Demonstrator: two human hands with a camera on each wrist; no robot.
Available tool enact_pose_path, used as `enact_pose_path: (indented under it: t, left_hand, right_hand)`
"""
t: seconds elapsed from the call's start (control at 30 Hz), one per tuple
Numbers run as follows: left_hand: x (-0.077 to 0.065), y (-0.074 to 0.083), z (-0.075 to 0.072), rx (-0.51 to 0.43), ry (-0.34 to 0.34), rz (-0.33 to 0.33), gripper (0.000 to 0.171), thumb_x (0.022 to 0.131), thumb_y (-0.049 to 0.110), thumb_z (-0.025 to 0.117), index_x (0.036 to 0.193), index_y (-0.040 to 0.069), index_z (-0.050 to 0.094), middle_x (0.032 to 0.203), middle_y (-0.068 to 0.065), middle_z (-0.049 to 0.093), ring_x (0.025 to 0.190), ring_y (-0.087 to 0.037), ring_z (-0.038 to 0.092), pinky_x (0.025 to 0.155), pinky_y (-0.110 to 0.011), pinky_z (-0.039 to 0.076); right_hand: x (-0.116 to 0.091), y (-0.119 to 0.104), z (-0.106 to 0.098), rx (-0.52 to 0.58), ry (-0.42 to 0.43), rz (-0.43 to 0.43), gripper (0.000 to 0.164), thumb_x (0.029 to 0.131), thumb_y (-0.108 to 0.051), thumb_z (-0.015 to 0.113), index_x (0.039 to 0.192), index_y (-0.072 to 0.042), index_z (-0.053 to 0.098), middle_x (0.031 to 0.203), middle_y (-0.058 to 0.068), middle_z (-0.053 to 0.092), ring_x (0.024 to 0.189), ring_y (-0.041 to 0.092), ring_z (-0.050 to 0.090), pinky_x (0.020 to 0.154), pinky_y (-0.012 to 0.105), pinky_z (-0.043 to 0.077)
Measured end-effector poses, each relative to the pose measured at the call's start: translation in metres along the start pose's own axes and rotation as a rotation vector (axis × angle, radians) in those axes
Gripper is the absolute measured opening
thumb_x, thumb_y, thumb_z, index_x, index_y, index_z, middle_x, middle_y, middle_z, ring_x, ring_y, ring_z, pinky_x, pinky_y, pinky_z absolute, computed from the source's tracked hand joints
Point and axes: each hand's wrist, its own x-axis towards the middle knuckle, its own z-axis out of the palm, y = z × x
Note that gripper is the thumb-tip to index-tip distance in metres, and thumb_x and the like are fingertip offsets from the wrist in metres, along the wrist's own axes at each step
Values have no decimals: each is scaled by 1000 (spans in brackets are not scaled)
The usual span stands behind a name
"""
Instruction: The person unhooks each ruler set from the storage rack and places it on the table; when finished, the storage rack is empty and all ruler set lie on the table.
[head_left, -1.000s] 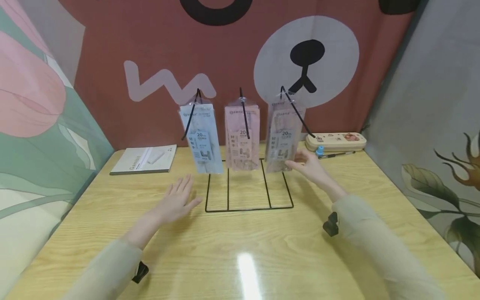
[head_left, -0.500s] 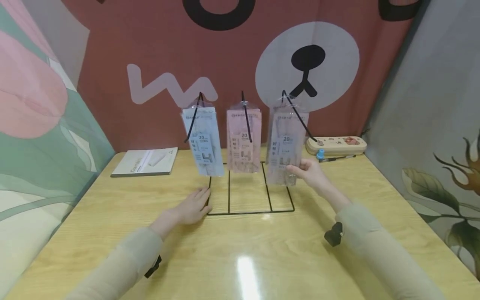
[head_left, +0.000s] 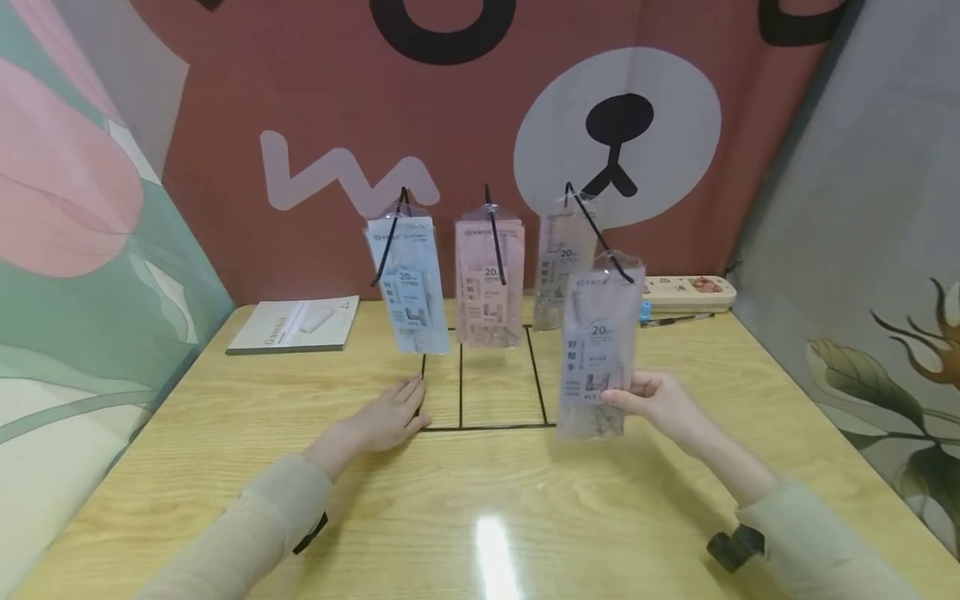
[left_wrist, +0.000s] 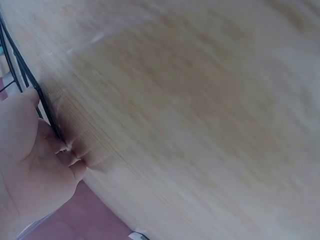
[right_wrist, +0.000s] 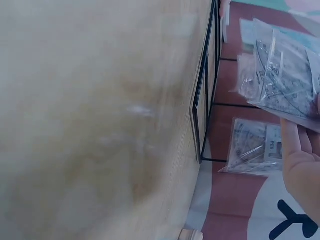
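My right hand (head_left: 667, 408) pinches the lower right edge of a clear-and-lilac plastic packet (head_left: 600, 350), thumb in front. The packet's top overlaps the tip of the right hook (head_left: 596, 233); whether it still hangs on it I cannot tell. Behind it, another greyish packet (head_left: 558, 250) hangs further back on that hook. My left hand (head_left: 386, 414) lies palm down at the left side of the black wire rack's base (head_left: 495, 427). The left wrist view shows those fingers (left_wrist: 75, 162) against the rack's wire (left_wrist: 47, 107).
Blue packets (head_left: 408, 283) hang on the rack's left hook, pink packets (head_left: 489, 283) on the middle one. A boxed notebook-like item (head_left: 296, 325) lies at the back left. At the back right are a cream pencil case (head_left: 686, 293) and a pen (head_left: 678, 319).
My right hand has pulled the front lilac packet forward along its hook, away from the one behind. My left hand has moved right and come down on the rack's base.
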Motion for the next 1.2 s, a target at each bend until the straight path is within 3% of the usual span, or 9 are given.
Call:
enact_pose_path:
  t: [0.13, 0.27, 0.47, 0.57, 0.7, 0.8, 0.9, 1.07, 1.2]
  left_hand:
    - [3, 2, 1, 4, -1, -1, 63, 103, 32, 35, 146, -10, 16, 155, -27, 12, 143, -42, 13, 118, -51, 16]
    - [4, 0, 2, -2, 0, -2, 64, 103, 32, 35, 146, -11, 15, 154, -28, 11, 143, -43, 12, 118, -51, 15]
    - [3, -3, 0, 5, 7, -9, 64, 103, 33, 34, 146, -9, 15, 155, -27, 11, 143, -42, 12, 119, -51, 15]
    - [1, -3, 0, 7, 4, -5, 64, 103, 34, 34, 146, -9, 15, 155, -27, 10, 143, -43, 12, 118, -51, 15]
    - [-3, -2, 0, -13, 8, -8, 64, 103, 33, 35, 146, -10, 15, 154, -28, 11, 143, -44, 12, 118, -52, 15]
    - [-6, -3, 0, -28, 16, -12, 64, 103, 32, 35, 146, -11, 15, 154, -28, 11, 142, -44, 12, 118, -53, 15]
    - [-6, -4, 1, -27, 19, -14, 64, 103, 32, 35, 146, -11, 15, 154, -28, 10, 143, -44, 12, 118, -53, 15]
    - [-4, -3, 1, -31, 27, 7, 64, 103, 33, 35, 146, -11, 15, 154, -28, 11, 142, -44, 13, 118, -53, 15]
    - [-2, -3, 1, -45, 24, 9, 64, 103, 33, 35, 146, -10, 15, 154, -28, 10, 142, -45, 12, 118, -53, 15]
  right_hand:
    - [-27, 2, -4, 5, -76, -40, 29, 88, -16, 65, 106, 7, 66, 93, -13, 73, 90, 4, 67, 84, 22, 51]
    - [-46, 3, -16, 3, -163, -95, 17, 88, -9, 64, 102, -3, 71, 96, -16, 72, 91, 3, 66, 80, 21, 51]
    - [-54, 9, -50, -7, -67, -103, 20, 91, -2, 57, 100, -12, 73, 97, -18, 70, 89, 1, 65, 76, 21, 52]
    - [-46, 14, -65, -84, 27, 14, 23, 94, -14, 56, 112, -4, 67, 101, -8, 72, 88, 3, 66, 82, 32, 54]
    - [-27, 21, -71, -235, 76, 209, 54, 91, -36, 62, 124, 7, 56, 107, 13, 71, 85, 10, 69, 84, 45, 54]
    - [-9, 29, -68, -327, 56, 279, 62, 86, -37, 67, 122, 12, 55, 103, 20, 70, 80, 13, 68, 76, 37, 57]
    - [8, 35, -65, -380, 7, 326, 58, 85, -34, 69, 118, 13, 58, 89, 13, 72, 75, 11, 63, 68, 29, 55]
    - [31, 41, -64, -441, -39, 397, 33, 83, -32, 70, 71, -4, 58, 61, -7, 51, 59, 7, 47, 55, 23, 43]
    - [41, 44, -63, -432, -47, 401, 35, 83, -26, 71, 60, -16, 47, 53, -9, 40, 51, 5, 38, 48, 19, 32]
